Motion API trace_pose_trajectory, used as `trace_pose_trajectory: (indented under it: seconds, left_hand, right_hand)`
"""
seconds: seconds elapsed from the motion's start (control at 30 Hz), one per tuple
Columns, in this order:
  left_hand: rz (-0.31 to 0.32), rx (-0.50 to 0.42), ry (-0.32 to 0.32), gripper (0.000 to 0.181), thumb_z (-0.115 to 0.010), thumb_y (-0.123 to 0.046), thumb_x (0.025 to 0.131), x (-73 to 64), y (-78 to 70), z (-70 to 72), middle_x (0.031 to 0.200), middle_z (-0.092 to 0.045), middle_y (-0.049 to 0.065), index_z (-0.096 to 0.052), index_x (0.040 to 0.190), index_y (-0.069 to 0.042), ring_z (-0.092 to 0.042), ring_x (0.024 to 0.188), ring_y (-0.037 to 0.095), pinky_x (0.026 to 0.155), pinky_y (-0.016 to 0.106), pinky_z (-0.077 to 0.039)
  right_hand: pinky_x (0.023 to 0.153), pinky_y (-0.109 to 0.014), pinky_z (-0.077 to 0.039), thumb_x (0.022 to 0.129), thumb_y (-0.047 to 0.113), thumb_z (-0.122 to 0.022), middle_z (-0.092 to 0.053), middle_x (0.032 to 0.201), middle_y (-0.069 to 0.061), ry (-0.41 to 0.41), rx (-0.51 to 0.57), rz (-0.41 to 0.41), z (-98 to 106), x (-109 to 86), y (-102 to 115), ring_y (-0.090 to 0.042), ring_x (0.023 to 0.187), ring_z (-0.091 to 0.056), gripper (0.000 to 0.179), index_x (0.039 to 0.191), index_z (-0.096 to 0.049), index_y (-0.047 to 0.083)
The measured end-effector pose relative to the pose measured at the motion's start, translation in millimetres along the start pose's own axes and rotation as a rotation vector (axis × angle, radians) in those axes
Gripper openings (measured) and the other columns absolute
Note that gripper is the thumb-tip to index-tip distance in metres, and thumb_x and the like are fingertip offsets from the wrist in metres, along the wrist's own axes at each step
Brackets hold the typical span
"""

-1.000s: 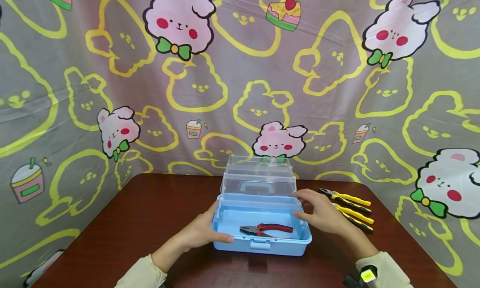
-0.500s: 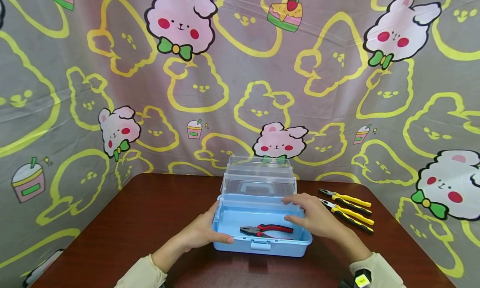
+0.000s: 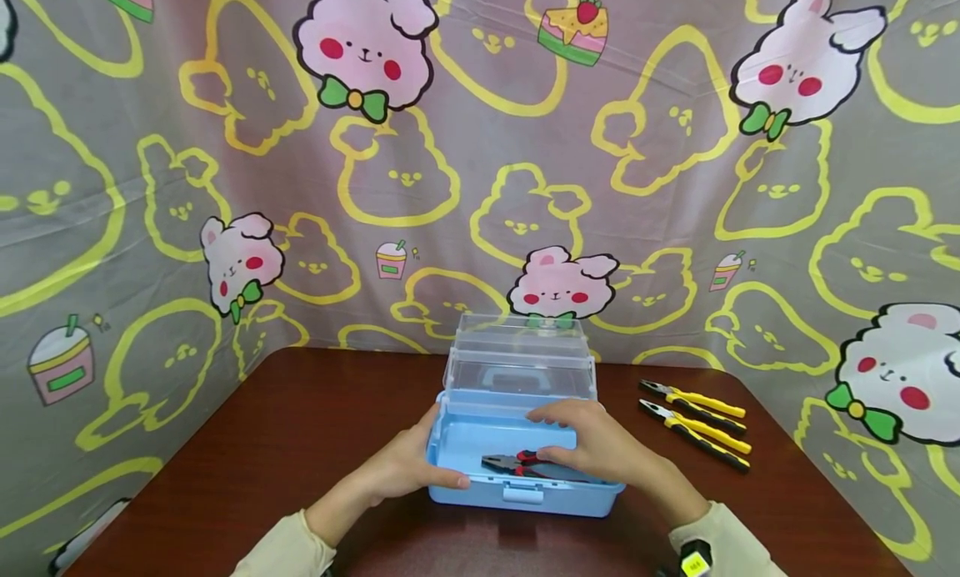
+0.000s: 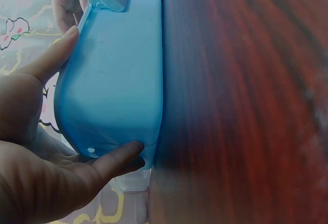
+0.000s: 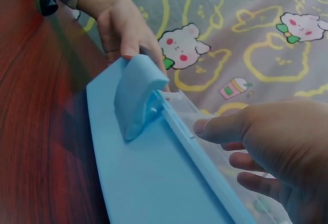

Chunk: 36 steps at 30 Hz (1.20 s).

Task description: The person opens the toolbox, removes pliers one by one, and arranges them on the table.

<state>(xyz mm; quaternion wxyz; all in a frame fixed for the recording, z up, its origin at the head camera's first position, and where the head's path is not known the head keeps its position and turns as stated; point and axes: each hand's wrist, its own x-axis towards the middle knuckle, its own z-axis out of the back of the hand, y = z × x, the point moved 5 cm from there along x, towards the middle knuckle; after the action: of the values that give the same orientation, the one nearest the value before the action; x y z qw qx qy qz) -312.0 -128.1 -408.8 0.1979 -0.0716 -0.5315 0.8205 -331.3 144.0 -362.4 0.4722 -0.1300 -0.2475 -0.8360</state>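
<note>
A light blue toolbox (image 3: 480, 492) stands on the table with its clear lid (image 3: 517, 352) raised at the back. My left hand (image 3: 405, 464) grips its left front corner, thumb on the front rim and fingers against the end wall, as the left wrist view also shows. Inside lies a pair of red-and-black pliers (image 3: 501, 464), jaws to the left. Over the handles hovers my right hand (image 3: 596, 439), fingers loosely spread and thumb overlapping them in the head view; it hides much of the handles. A blue latch (image 5: 134, 101) sticks out from the front wall in the right wrist view.
To the right of the toolbox, two yellow-and-black pliers lie on the brown table (image 3: 322, 418): one pair (image 3: 705, 400) farther back, another pair (image 3: 701, 435) closer. A grey curtain (image 3: 465, 143) printed with rabbits hangs behind and along both sides.
My right hand has moved left from the toolbox's right edge to above the red-and-black pliers inside, uncovering the yellow-and-black pliers. The left hand keeps its grip on the corner.
</note>
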Motion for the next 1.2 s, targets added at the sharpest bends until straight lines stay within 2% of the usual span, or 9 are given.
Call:
trace_pose_trajectory:
  seconds: [0.17, 0.33, 0.43, 0.53, 0.67, 0.73, 0.93, 1.1, 1.2]
  left_hand:
    - [0.003, 0.007, 0.002, 0.125, -0.093, -0.039, 0.077, 0.2, -0.5, 0.0, 0.15, -0.045, 0.023, -0.009, 0.166, -0.011, -0.056, 0.12, 0.038, 0.097, 0.056, -0.048]
    - [0.001, 0.007, -0.002, 0.126, -0.094, -0.038, 0.077, -0.6, -0.7, 0.7, 0.151, -0.044, 0.023, -0.009, 0.166, -0.011, -0.055, 0.121, 0.038, 0.098, 0.056, -0.047]
    - [-0.001, 0.006, -0.006, 0.125, -0.094, -0.037, 0.077, -1.5, -0.9, 0.8, 0.149, -0.046, 0.023, -0.01, 0.166, -0.011, -0.056, 0.12, 0.038, 0.097, 0.056, -0.047]
    - [0.0, 0.009, -0.009, 0.125, -0.094, -0.036, 0.077, -2.2, -0.9, 0.5, 0.149, -0.047, 0.023, -0.011, 0.166, -0.011, -0.056, 0.119, 0.037, 0.097, 0.055, -0.047]
    - [0.001, 0.014, -0.012, 0.125, -0.094, -0.037, 0.076, -2.3, -0.7, 0.1, 0.149, -0.046, 0.023, -0.011, 0.166, -0.01, -0.056, 0.12, 0.037, 0.098, 0.055, -0.047]
    - [0.002, 0.015, -0.013, 0.126, -0.094, -0.037, 0.076, -2.1, -0.5, 0.1, 0.15, -0.046, 0.023, -0.01, 0.166, -0.01, -0.055, 0.12, 0.037, 0.098, 0.055, -0.047]
    - [0.003, 0.015, -0.013, 0.126, -0.094, -0.038, 0.076, -1.9, -0.7, 0.0, 0.151, -0.045, 0.022, -0.01, 0.166, -0.01, -0.054, 0.122, 0.037, 0.098, 0.056, -0.046]
    - [-0.011, 0.004, -0.007, 0.126, -0.094, -0.037, 0.076, -1.6, -1.2, -0.6, 0.151, -0.046, 0.023, -0.01, 0.166, -0.011, -0.055, 0.122, 0.037, 0.099, 0.056, -0.046]
    - [-0.012, 0.005, -0.012, 0.125, -0.094, -0.036, 0.076, -1.3, -1.0, -0.8, 0.149, -0.047, 0.023, -0.011, 0.166, -0.01, -0.056, 0.121, 0.037, 0.099, 0.057, -0.047]
  right_hand:
    - [0.086, -0.039, -0.055, 0.09, 0.025, -0.084, -0.07, 0.123, 0.007, 0.072, 0.001, -0.048, -10.1, 6.5, -2.3, -0.01, 0.103, -0.066, 0.046, 0.131, -0.071, 0.011]
    - [0.087, -0.041, -0.055, 0.091, 0.023, -0.083, -0.071, 0.123, 0.0, 0.143, 0.038, -0.051, -19.2, 8.8, -4.3, -0.019, 0.106, -0.068, 0.044, 0.13, -0.071, 0.01]
    - [0.091, -0.042, -0.054, 0.093, 0.025, -0.081, -0.071, 0.125, -0.004, 0.208, 0.04, -0.043, -27.2, 8.1, -8.3, -0.022, 0.111, -0.067, 0.043, 0.13, -0.07, 0.007]
    - [0.095, -0.042, -0.052, 0.094, 0.027, -0.08, -0.071, 0.126, -0.002, 0.294, 0.011, -0.073, -35.5, 7.1, -15.1, -0.019, 0.116, -0.064, 0.044, 0.131, -0.07, 0.006]
    - [0.096, -0.04, -0.052, 0.09, 0.018, -0.083, -0.071, 0.122, 0.0, 0.401, -0.014, -0.129, -41.2, 7.4, -20.5, -0.014, 0.114, -0.063, 0.042, 0.129, -0.072, 0.006]
    - [0.094, -0.038, -0.052, 0.087, 0.012, -0.084, -0.071, 0.118, 0.001, 0.431, -0.028, -0.13, -42.4, 8.3, -20.4, -0.013, 0.11, -0.064, 0.04, 0.125, -0.073, 0.006]
    - [0.094, -0.038, -0.052, 0.085, 0.012, -0.085, -0.071, 0.114, -0.003, 0.448, -0.095, -0.103, -44.1, 10.0, -17.8, -0.016, 0.107, -0.064, 0.034, 0.116, -0.075, 0.003]
    - [0.079, -0.03, -0.053, 0.085, 0.008, -0.084, -0.07, 0.095, 0.007, 0.425, -0.057, -0.091, -44.6, 11.2, -19.2, -0.009, 0.085, -0.063, 0.021, 0.105, -0.077, 0.009]
    - [0.073, -0.026, -0.051, 0.082, 0.003, -0.084, -0.071, 0.093, 0.011, 0.401, -0.042, -0.092, -44.0, 11.9, -19.9, -0.006, 0.08, -0.061, 0.027, 0.107, -0.079, 0.012]
